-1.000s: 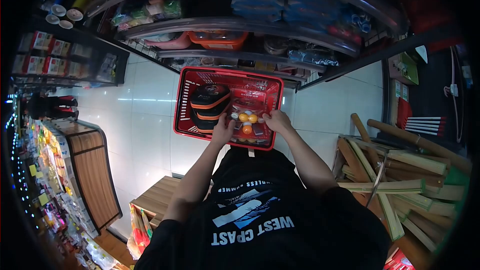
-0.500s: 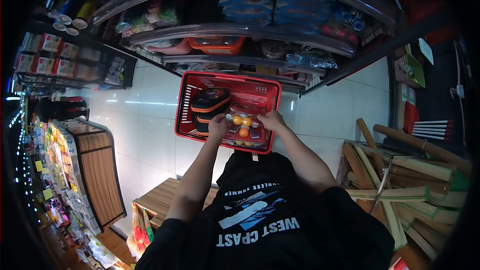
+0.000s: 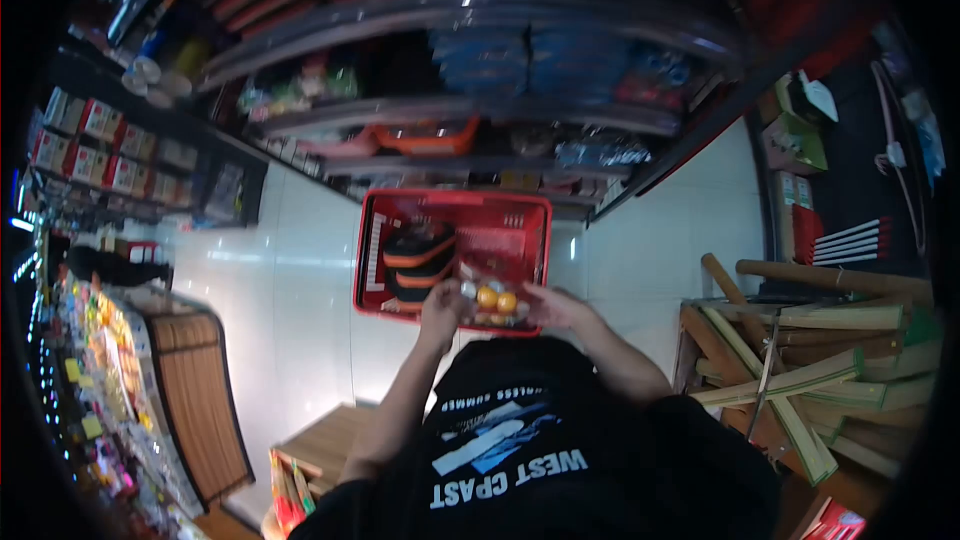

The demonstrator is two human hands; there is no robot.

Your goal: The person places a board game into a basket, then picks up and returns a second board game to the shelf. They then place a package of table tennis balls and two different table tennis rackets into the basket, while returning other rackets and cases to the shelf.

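Note:
A red shopping basket [image 3: 455, 198] is in front of my body. On its left side lie dark cases with orange trim [image 3: 418, 258], stacked. Over the basket's near right part, a clear pack with orange and white balls [image 3: 496, 298] is held between my two hands. My left hand [image 3: 443, 308] grips the pack's left edge with closed fingers. The right edge is pinched by my right hand [image 3: 553, 304]. Red packages [image 3: 484, 265] lie beneath, slightly blurred.
Shelves [image 3: 460, 110] with blue packages run beyond the basket. Rolled mats [image 3: 810, 340] fill a rack at right. A wooden-sided display [image 3: 195, 380] stands at left, with a person [image 3: 115, 266] behind it.
The basket and shelves appear lower in view. Both hands, still on the pack, sit closer to my body and to the basket's near edge.

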